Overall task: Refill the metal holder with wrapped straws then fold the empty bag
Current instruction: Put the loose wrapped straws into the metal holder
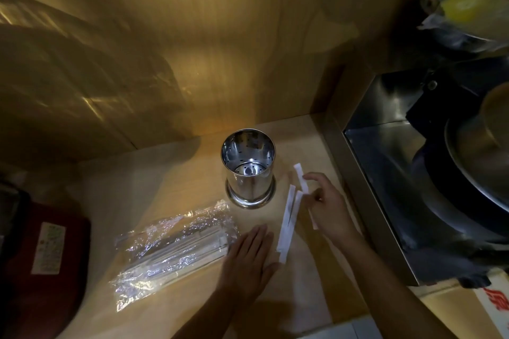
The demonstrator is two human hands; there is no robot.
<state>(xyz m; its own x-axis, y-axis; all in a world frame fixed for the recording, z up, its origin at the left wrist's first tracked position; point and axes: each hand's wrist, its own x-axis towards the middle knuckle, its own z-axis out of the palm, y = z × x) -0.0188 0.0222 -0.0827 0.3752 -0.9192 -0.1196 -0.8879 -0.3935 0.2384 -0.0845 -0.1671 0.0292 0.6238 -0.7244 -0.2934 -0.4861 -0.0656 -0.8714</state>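
A shiny perforated metal holder [248, 168] stands upright on the wooden counter, with nothing inside it. To its lower left lies a clear plastic bag [176, 245] still holding several wrapped straws. Two white wrapped straws [287, 224] lie loose on the counter between my hands. My left hand [252, 261] rests flat, fingers spread, between the bag's mouth and those straws, holding nothing. My right hand [327, 208] is just right of the holder, its fingertips touching a third wrapped straw [301, 177]; whether it grips the straw is unclear.
A dark red box [41, 256] with a label sits at the left edge. A metal-lined recess [385, 151] with a large pan and dark equipment borders the counter on the right. Wood panelling rises directly behind the holder.
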